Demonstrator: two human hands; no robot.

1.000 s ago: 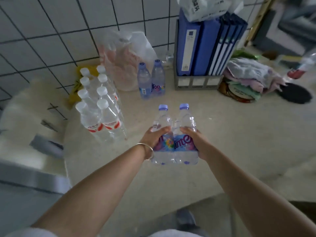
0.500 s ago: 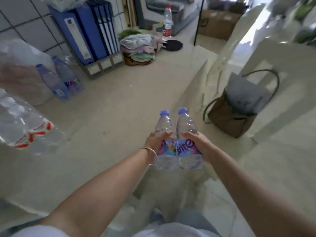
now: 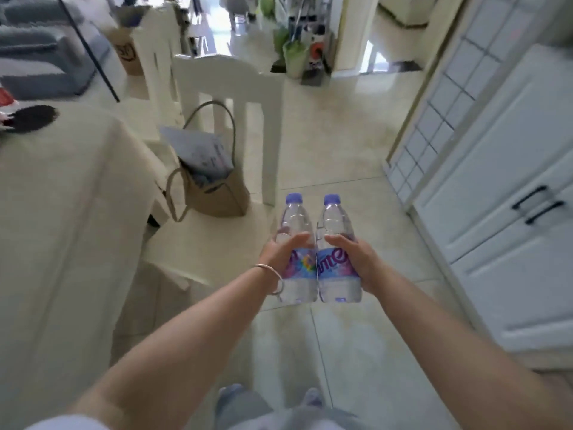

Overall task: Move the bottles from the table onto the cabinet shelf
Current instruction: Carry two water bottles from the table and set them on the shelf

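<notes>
1. Two bottles upright, side by side and touching, purple caps up, held in the air above the floor (image 3: 325, 156).
2. Left hand (image 3: 280, 251) curled round the left bottle (image 3: 297, 240); bracelet (image 3: 273, 274) at the wrist.
3. Right hand (image 3: 356, 256) curled round the right bottle (image 3: 336, 243).
4. Desk (image 3: 55, 212) to the left, well apart from the bottles.
5. Chair (image 3: 223, 97) just beyond, bag (image 3: 214, 193) on its seat.
6. Cabinet (image 3: 511, 181) to the right, doors closed.
</notes>
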